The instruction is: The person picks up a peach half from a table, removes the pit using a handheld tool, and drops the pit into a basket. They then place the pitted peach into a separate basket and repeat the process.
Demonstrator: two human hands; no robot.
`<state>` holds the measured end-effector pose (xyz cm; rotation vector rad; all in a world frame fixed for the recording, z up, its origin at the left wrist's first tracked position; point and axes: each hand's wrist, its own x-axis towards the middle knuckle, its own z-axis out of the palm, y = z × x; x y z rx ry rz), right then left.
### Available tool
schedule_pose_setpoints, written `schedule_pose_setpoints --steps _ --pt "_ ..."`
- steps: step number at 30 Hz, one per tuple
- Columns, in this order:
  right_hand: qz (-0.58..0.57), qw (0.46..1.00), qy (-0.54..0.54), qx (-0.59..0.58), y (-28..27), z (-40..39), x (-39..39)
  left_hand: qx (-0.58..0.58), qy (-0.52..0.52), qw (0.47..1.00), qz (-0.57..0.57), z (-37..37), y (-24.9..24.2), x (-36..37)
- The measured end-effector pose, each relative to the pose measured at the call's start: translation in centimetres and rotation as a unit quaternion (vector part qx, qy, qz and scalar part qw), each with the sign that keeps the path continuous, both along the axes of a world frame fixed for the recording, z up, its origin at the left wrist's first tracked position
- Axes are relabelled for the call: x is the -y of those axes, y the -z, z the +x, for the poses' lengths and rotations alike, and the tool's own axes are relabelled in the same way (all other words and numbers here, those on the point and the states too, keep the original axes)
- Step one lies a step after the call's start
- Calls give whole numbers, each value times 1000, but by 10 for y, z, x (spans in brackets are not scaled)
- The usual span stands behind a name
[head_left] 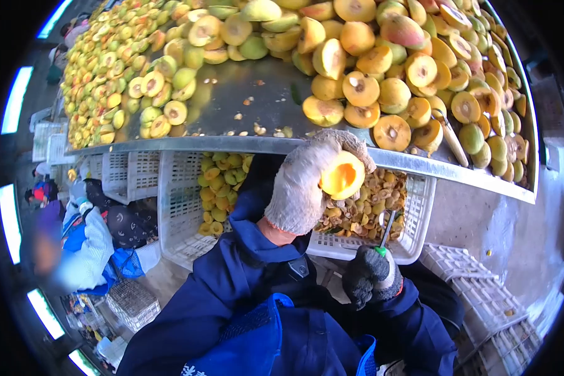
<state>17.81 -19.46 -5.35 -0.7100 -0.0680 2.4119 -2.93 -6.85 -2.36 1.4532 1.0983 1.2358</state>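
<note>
My left hand [302, 182], in a pale fuzzy work glove, is closed around a halved peach [343, 176]. The half's hollowed yellow cut face is turned toward me, just below the table's front edge. Lower right, my right hand [372, 277] wears a dark-palmed glove and grips a pitting spoon [388, 230] with a green handle. Its metal shaft and small scoop point up, apart from the peach. Beneath both hands a white plastic crate [422, 216] contains brown pits and fruit scraps [363, 213].
A metal table [250, 103] bears heaps of halved peaches [395, 94]; a wooden-handled tool [452, 139] lies among them. Another white crate [169, 200] with peach halves is at left. Stacked crates [482, 301] stand right. A co-worker [84, 238] sits at left.
</note>
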Motion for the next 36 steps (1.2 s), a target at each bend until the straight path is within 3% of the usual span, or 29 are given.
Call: schedule_pose_setpoints --steps 2,3,4,5,6,7,8,9,10,11,12,13,14,16,17,18,20,22,23,24,25,26,28,29,30,32,34,35,36 --pt "193 947 -93 240 -5 7 -15 -118 0 984 133 -24 -17 -5" --pt "189 923 -80 325 9 10 -12 -8 -36 990 -134 -42 -46 13" --pt "180 893 -65 408 21 9 -7 -129 -54 988 -66 -62 -60 21" --pt "224 841 -124 477 -2 4 -19 -361 -5 930 73 -94 -78 20" --pt "460 699 -65 543 -4 -3 -18 -494 4 863 107 -119 -89 24" --pt "438 662 -83 603 -13 -4 -21 -546 -32 834 76 -139 -99 24" --pt "412 619 -101 661 -22 -5 -24 -526 -153 833 73 -168 -87 23" --pt "379 699 33 605 -25 -12 -24 -565 -228 791 -51 -192 -89 9" --pt "406 676 63 612 -5 -5 -17 -557 -267 787 3 -224 -80 -12" --pt "403 662 -29 631 -5 -8 -23 -727 -197 629 193 -256 -65 -34" --pt "395 641 -118 648 -6 -12 -30 -602 -231 757 106 -267 -52 -56" --pt "326 683 -169 632 -2 -15 -31 -519 -273 810 6 -260 -45 -82" --pt "326 680 -171 634 -4 -16 -30 -550 -242 789 -126 -256 -45 -105" --pt "391 657 -126 632 -8 -21 -25 -668 -295 677 -94 -245 -23 -125" --pt "408 688 -96 593 -6 -20 -27 -667 -291 680 -94 -246 -19 -124" --pt "401 687 -92 599 -7 -21 -30 -623 -284 722 -103 -244 -20 -126" --pt "343 778 -107 516 -10 -23 -39 -572 -287 763 -93 -244 -13 -130" --pt "367 779 -88 500 -9 -28 -45 -525 -240 814 -65 -248 -4 -126" --pt "394 765 -82 503 -13 -31 -49 -439 -202 876 5 -255 5 -120" --pt "422 749 -76 505 -19 -34 -55 -515 -172 815 202 -268 20 -117" --pt "416 756 -69 501 -26 -40 -59 -177 -279 944 8 -231 -9 -108" --pt "415 757 -67 501 -30 -44 -62 191 -336 902 -192 -186 -38 -89" --pt "406 785 -29 466 -39 -53 -67 60 -234 966 -89 -164 -28 -64" --pt "404 795 -26 453 -48 -56 -70 220 -185 939 -189 -135 -42 -53" --pt "471 757 -10 452 -41 -57 -68 372 -126 875 -283 -104 -55 -44" --pt "467 740 -29 483 -61 -62 -73 485 50 810 -326 -76 -47 -29" --pt "512 685 -29 518 -67 -65 -74 460 -126 805 -352 -22 -58 -22" --pt "521 670 -27 528 -66 -65 -74 480 -13 814 -326 -22 -44 -16" --pt "531 655 -26 537 -65 -66 -74 445 -80 826 -335 -8 -52 -13"
